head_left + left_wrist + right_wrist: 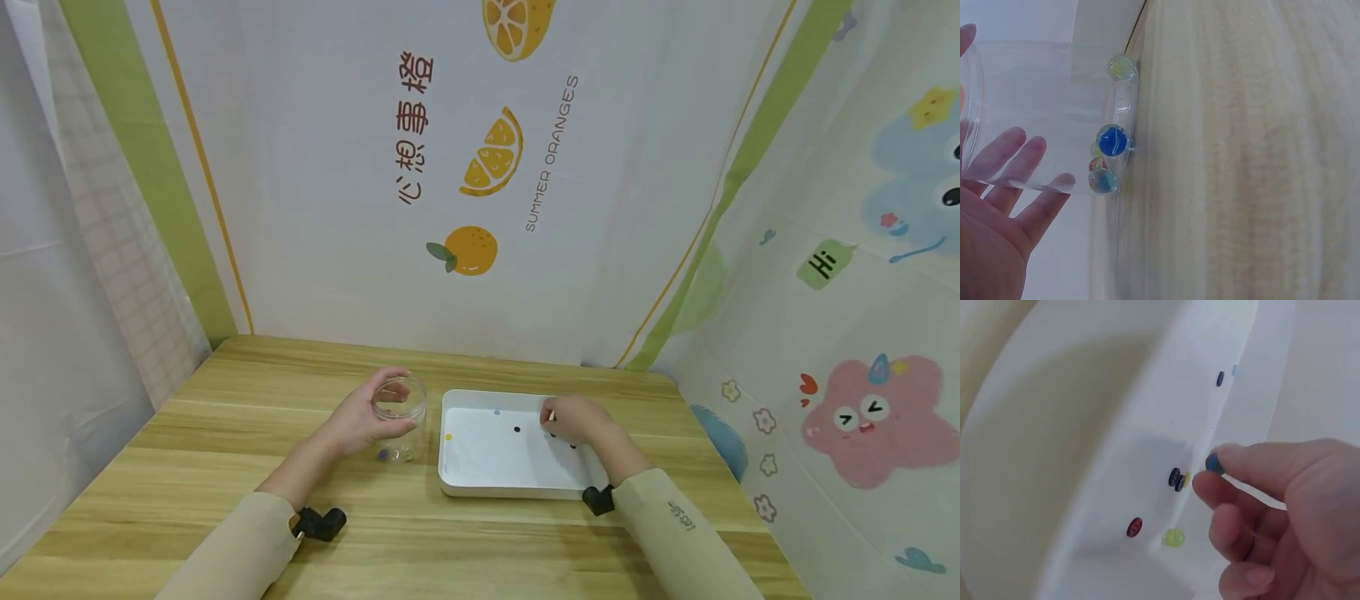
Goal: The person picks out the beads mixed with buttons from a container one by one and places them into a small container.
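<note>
My left hand (358, 423) grips a clear jar (408, 429) near its rim, fingers and thumb round the side. Several glass marbles lie at the jar's bottom, among them a blue marble (1112, 140) and a yellow-green marble (1121, 67). Over the right part of a white tray (487, 462), my right hand (577, 418) pinches a small blue marble (1213, 464) between thumb and forefinger. Below those fingers in the tray are dark buttons (1174, 477), a red button (1135, 527) and a yellow-green marble (1174, 537).
The tray stands on a wooden table (420, 550), just right of the jar. Toward its left side lie a yellow button (448, 437), a light blue piece (497, 412) and a black button (517, 429). Behind the table hangs a printed curtain (337, 250).
</note>
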